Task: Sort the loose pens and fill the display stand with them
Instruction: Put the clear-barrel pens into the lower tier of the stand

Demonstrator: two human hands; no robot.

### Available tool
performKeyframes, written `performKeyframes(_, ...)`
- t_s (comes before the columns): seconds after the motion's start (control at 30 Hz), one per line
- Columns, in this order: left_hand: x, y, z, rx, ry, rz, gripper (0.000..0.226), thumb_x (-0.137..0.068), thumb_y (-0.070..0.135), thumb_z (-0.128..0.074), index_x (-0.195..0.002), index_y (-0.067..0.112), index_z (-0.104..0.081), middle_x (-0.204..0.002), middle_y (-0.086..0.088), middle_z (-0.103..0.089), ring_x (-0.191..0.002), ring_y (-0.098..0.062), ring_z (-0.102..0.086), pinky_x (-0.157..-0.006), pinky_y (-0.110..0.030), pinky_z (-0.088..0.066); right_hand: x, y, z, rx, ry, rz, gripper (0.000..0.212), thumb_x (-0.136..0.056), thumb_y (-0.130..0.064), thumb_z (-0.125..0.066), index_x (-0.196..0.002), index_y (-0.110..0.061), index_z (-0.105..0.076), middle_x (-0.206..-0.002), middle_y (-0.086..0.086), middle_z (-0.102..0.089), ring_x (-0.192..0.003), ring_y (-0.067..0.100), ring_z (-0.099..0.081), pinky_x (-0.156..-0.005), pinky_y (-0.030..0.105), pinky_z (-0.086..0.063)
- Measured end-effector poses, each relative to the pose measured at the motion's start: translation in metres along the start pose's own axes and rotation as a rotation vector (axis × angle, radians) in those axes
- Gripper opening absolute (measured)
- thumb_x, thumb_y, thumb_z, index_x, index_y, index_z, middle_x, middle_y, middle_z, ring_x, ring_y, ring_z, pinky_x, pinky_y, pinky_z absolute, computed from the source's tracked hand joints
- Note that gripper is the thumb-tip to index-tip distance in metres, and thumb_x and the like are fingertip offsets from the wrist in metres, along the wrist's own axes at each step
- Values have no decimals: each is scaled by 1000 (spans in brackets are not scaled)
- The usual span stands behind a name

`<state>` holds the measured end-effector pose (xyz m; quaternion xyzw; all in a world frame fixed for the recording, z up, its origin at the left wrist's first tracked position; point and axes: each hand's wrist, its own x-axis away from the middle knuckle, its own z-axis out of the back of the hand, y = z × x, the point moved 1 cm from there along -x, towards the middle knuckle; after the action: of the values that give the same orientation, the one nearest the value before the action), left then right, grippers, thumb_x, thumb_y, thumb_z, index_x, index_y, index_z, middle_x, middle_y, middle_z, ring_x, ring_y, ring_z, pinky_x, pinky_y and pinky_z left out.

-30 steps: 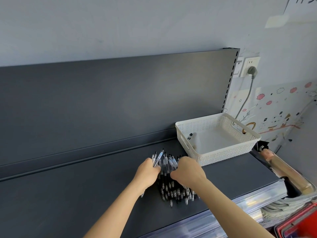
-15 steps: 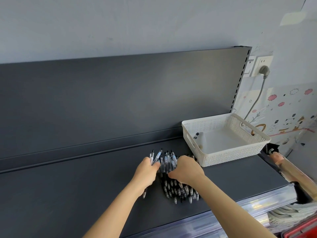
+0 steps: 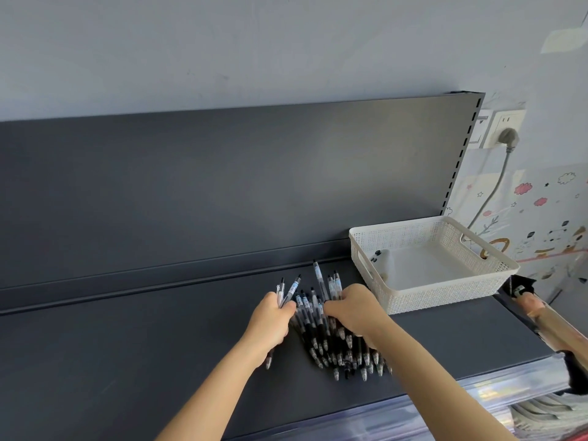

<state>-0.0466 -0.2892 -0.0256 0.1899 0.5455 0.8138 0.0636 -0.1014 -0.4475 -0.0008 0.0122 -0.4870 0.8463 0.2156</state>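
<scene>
head view has us over a dark shelf (image 3: 127,361) that runs wide from left to right, with a white basket (image 3: 445,300) standing on its far right part and a couple of small dark bits by its left wall. just left of the basket the loose pens (image 3: 334,348) lie in a heap, tips toward the near edge, some close to it. our left hand (image 3: 270,319) has its grip clamped on a few pens (image 3: 291,289) that stick out beyond the fist. our right hand (image 3: 356,310) rests curled on the heap's right side. its fingers are hidden, so we cannot tell whether its grip holds a pen. the risk we see is that raking the round barrels could roll the near ones off the shelf's edge. the thin bunch on the left may also slip or fan out if we add more.
</scene>
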Motion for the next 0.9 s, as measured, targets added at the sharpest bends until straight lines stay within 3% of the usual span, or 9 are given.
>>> performKeyframes(0.1,5,1,7,36,44,-13,26,-97,21,-48,-79,14,-31,-72,-4,-33,-52,-14,-30,-46,-26,-25,3,-5,4,-199,-51,28,45,-81,-7,-59,-60,-20,-22,-53,0,-17,-43,14,-12,-44,20,-12)
performKeyframes(0.27,19,-5,29,47,194,-25,31,-95,35,-49,-78,16,-31,-68,2,-31,-52,-12,-26,-46,-23,-25,1,-8,-10,-259,-91,89,43,-84,-13,-62,-63,-19,-25,-52,-5,-19,-46,13,-15,-43,20,-15)
performKeyframes(0.37,32,-7,42,151,249,0,20,-98,28,-42,-85,13,-40,-66,0,-31,-52,-12,-25,-42,-20,-23,-1,-12,-29,-274,-138,132,33,-82,-24,-67,-69,-14,-39,-57,3,-26,-50,15,-22,-45,21,-18)
performKeyframes(0.47,46,-12,58,122,286,-9,16,-99,21,-39,-86,12,-41,-71,-8,-37,-56,-14,-30,-45,-23,-26,0,-22,-51,-235,-202,162,26,-75,-35,-67,-73,-12,-55,-64,7,-40,-57,16,-33,-49,23,-22)
performKeyframes(0.6,63,-28,88,-9,382,11,20,-99,19,-38,-84,9,-43,-69,-1,-54,-53,-13,-41,-50,-25,-35,10,-38,-80,-83,-169,250,27,-82,-19,-64,-64,-8,-47,-48,-3,-41,-46,14,-32,-43,22,-26)
performKeyframes(0.7,77,-40,112,-2,426,34,19,-101,17,-37,-91,4,-48,-79,-1,-63,-56,-11,-50,-54,-23,-41,23,-54,-103,3,-183,296,26,-80,-18,-62,-62,-9,-46,-49,-3,-45,-47,14,-34,-46,23,-28)
performKeyframes(0.9,115,-68,176,95,508,19,21,-96,3,-36,-98,16,-52,-84,-3,-57,-63,-10,-55,-54,-17,-43,58,-98,-163,20,-301,345,23,-80,-18,-62,-61,-11,-52,-54,-3,-57,-47,11,-42,-48,21,-36)
